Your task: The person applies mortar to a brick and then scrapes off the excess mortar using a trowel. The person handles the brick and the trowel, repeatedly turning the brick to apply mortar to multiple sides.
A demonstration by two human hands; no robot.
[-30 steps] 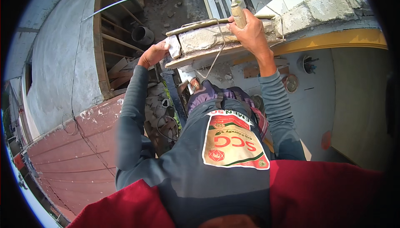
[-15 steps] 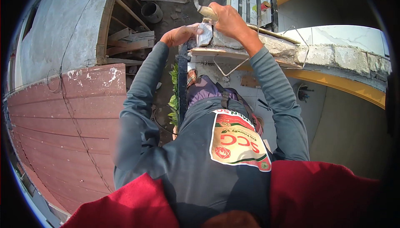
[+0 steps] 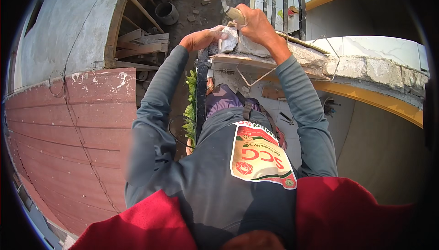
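Because I am looking straight down my own chest, the nearest things are my grey sleeves, rising from the lower edge toward the wall top (image 3: pixel 320 60) where the work is. My left hand (image 3: pixel 201 39) lies with fingers partly curled, its tips pressed against the pale chunk of masonry (image 3: pixel 228 42) that sits at the near end of that wall top, on a wooden board (image 3: pixel 238 60). My right hand (image 3: pixel 258 26) is closed in a fist round the wooden handle of a trowel (image 3: pixel 233 13), whose blade I can hardly see past the handle.

I judge the chunk heavy for its size, rigid and rough-faced, so it should not slip, though its edges may crumble if knocked. It looks best taken by its two broad faces, with support kept under it.

It appears whitish-grey, irregular, broken-cornered, with a dusty matt surface.

Farther off, a bent wire (image 3: pixel 256 78) hangs beneath the board, and far below lie timber offcuts (image 3: pixel 137 44) and a dark bucket (image 3: pixel 167 12).
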